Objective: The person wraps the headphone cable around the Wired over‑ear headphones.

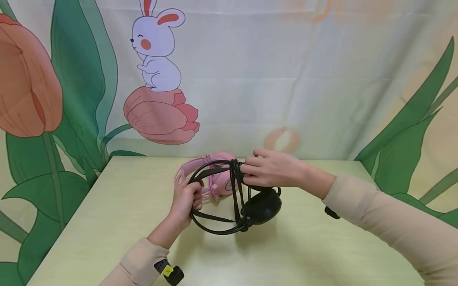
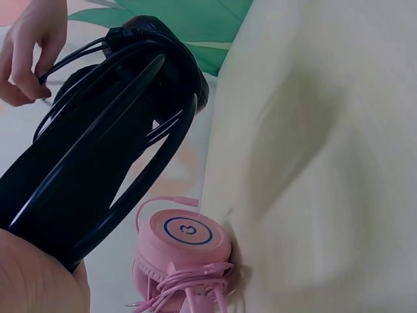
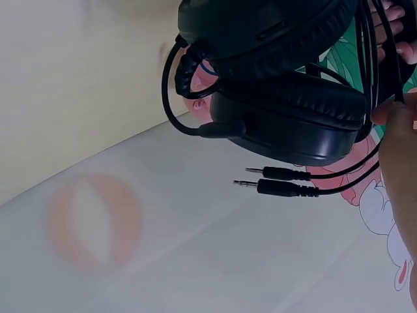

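Note:
My left hand (image 1: 186,200) grips the headband of a black headset (image 1: 264,206), held above the table with its ear cups toward the right. A black cable (image 1: 235,190) is wound in several turns across the headset. My right hand (image 1: 273,169) is at the far ear cup; in the left wrist view its fingers (image 2: 25,75) pinch a strand of the cable. Two bare audio plugs (image 3: 280,188) dangle beside the ear cups in the right wrist view, near the curved microphone arm (image 3: 169,98). Behind the black headset lies a pink headset (image 1: 222,182), partly covered by it.
The pale table (image 1: 118,222) ends at the back against a hanging cloth (image 1: 250,79) printed with a rabbit and tulips. Bundled around the pink headset is its own pink cable (image 2: 189,280). A black wrist camera (image 1: 171,274) sits at the left sleeve.

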`<state>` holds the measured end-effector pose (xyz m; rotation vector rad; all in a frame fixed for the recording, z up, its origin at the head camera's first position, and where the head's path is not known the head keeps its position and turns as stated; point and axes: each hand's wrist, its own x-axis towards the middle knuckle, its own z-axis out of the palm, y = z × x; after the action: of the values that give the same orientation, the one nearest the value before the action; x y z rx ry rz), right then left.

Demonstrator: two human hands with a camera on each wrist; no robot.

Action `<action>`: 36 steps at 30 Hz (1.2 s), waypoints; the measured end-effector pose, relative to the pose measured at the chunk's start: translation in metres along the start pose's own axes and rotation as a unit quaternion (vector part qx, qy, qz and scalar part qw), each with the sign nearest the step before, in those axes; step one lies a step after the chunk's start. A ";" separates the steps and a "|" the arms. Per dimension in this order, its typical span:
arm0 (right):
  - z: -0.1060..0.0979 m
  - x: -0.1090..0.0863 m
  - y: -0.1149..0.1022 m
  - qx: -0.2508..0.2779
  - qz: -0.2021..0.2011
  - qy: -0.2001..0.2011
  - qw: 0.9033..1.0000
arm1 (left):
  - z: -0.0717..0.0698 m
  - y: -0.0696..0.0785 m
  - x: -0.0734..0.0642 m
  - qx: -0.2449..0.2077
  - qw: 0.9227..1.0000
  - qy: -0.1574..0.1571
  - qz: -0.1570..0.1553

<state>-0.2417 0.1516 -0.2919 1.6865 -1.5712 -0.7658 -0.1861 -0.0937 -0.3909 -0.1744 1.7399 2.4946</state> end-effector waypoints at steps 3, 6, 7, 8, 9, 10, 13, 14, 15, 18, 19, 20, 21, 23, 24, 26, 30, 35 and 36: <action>0.001 0.002 0.000 -0.001 -0.001 0.005 1.000 | 0.002 -0.001 -0.001 -0.008 1.000 -0.010 -0.011; 0.001 0.006 -0.001 0.007 0.002 0.009 1.000 | 0.004 -0.004 -0.002 -0.013 1.000 -0.015 -0.015; 0.001 0.006 -0.001 0.010 0.003 0.013 1.000 | 0.005 -0.004 -0.002 -0.015 1.000 -0.017 -0.016; 0.002 0.007 -0.002 0.015 0.006 0.017 1.000 | 0.005 -0.005 -0.003 -0.016 1.000 -0.019 -0.016; 0.002 0.008 -0.002 0.021 0.009 0.021 1.000 | 0.006 -0.006 -0.003 -0.017 1.000 -0.019 -0.016; 0.003 0.009 -0.003 0.025 0.012 0.026 0.999 | 0.007 -0.007 -0.004 -0.019 0.999 -0.020 -0.017; 0.007 0.009 -0.006 0.038 0.025 0.041 0.998 | 0.009 -0.009 -0.004 -0.026 0.999 -0.024 -0.017; 0.008 0.009 -0.007 0.044 0.030 0.045 0.998 | 0.009 -0.009 -0.005 -0.029 0.999 -0.025 -0.017; 0.010 0.009 -0.007 0.049 0.037 0.048 0.997 | 0.010 -0.010 -0.005 -0.033 0.999 -0.026 -0.017; 0.014 0.006 -0.009 0.083 0.073 0.057 0.992 | 0.009 -0.011 -0.005 -0.048 0.998 -0.028 -0.016; 0.016 0.005 -0.009 0.101 0.090 0.060 0.989 | 0.009 -0.011 -0.005 -0.053 0.998 -0.029 -0.016; 0.017 0.004 -0.009 0.122 0.109 0.062 0.984 | 0.009 -0.012 -0.005 -0.058 0.998 -0.029 -0.017; 0.019 0.003 -0.009 0.144 0.130 0.066 0.979 | 0.009 -0.012 -0.005 -0.063 0.997 -0.030 -0.017; 0.022 0.001 -0.009 0.186 0.169 0.072 0.965 | 0.010 -0.013 -0.006 -0.071 0.997 -0.032 -0.022; 0.023 0.000 -0.009 0.204 0.186 0.075 0.958 | 0.010 -0.013 -0.006 -0.073 0.996 -0.032 -0.025; 0.025 -0.001 -0.010 0.229 0.211 0.074 0.947 | 0.012 -0.014 -0.006 -0.077 0.996 -0.032 -0.032; 0.027 -0.004 -0.012 0.254 0.231 0.059 0.937 | 0.013 -0.016 -0.006 -0.084 0.995 -0.026 -0.044; 0.030 -0.007 -0.017 0.269 0.246 0.052 0.930 | 0.012 -0.018 -0.004 -0.097 0.994 -0.013 -0.047; 0.031 -0.008 -0.018 0.268 0.249 0.052 0.929 | 0.012 -0.018 -0.004 -0.099 0.994 -0.011 -0.047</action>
<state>-0.2565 0.1572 -0.3249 1.5271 -2.1353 0.0227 -0.1806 -0.0763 -0.4028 -0.2361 1.4389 2.5866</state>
